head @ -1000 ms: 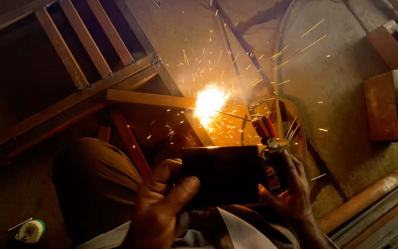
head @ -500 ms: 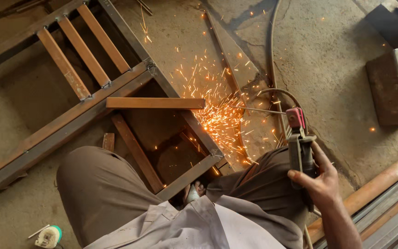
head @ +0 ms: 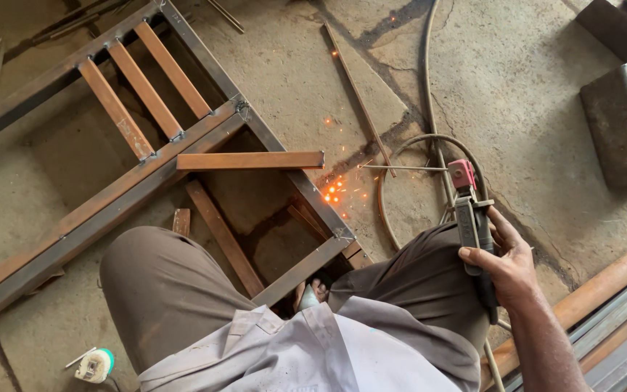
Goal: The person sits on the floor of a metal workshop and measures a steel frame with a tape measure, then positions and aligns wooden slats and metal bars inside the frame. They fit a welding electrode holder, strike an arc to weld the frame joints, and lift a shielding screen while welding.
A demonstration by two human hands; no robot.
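My right hand (head: 503, 267) grips a welding electrode holder (head: 469, 218) with a red tip, resting above my right knee. A thin welding rod (head: 400, 168) sticks out of it to the left, pointing at the rusty steel frame (head: 205, 141) on the concrete floor. A few orange sparks (head: 335, 190) glow beside the frame's right rail. A loose flat bar (head: 250, 160) lies across the frame. My left hand is out of sight. I squat over the frame's near corner in brown trousers.
A grey cable (head: 429, 138) loops over the floor near the holder. A loose thin rod (head: 361, 94) lies on the concrete. A heavy metal block (head: 622, 123) sits at the right, long pipes (head: 604, 305) at lower right, and a small tape roll (head: 96, 364) at lower left.
The bright arc and shower of sparks have died down to a few embers. The dark shield and my left hand have dropped out of view. The holder has pulled back from the frame.
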